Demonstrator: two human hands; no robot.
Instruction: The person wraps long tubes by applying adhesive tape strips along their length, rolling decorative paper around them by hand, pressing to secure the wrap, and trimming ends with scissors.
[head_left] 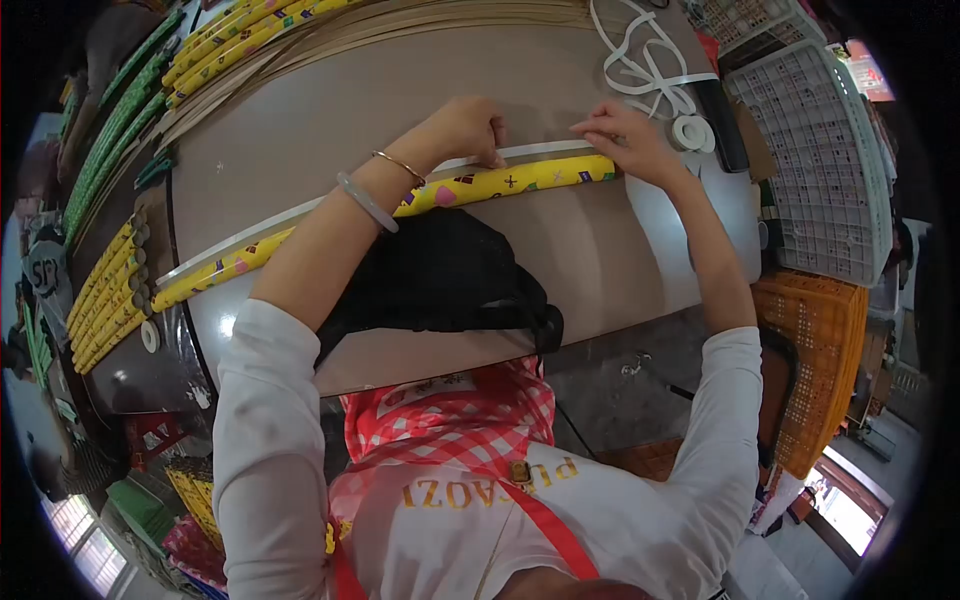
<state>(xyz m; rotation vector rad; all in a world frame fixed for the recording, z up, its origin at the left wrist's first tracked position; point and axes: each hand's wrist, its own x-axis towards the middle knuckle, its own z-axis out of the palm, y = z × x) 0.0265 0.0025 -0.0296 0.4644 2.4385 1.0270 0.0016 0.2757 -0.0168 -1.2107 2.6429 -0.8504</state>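
A long roll in yellow patterned wrapping paper (pixel 550 174) lies slantwise across the table, with a white strip (pixel 235 240) along its far side. My left hand (pixel 468 128) is over the roll's right half, its fingers curled down at the strip and the roll's far edge. Whatever its fingertips pinch is hidden. Close to the roll's right end, my right hand (pixel 632 145) hovers with fingers stretched to the left and slightly apart; I see nothing in it. A black cloth item (pixel 430 270) rests on the table in front of the roll, under my left forearm.
Small white tape rolls (pixel 692 134), a tangled white strap (pixel 650 70) and a black case (pixel 722 125) lie at the right back. More yellow rolls (pixel 110 290) and green rolls (pixel 115 140) are stacked at left. White baskets (pixel 810 160) and orange crates (pixel 810 350) stand right of the table.
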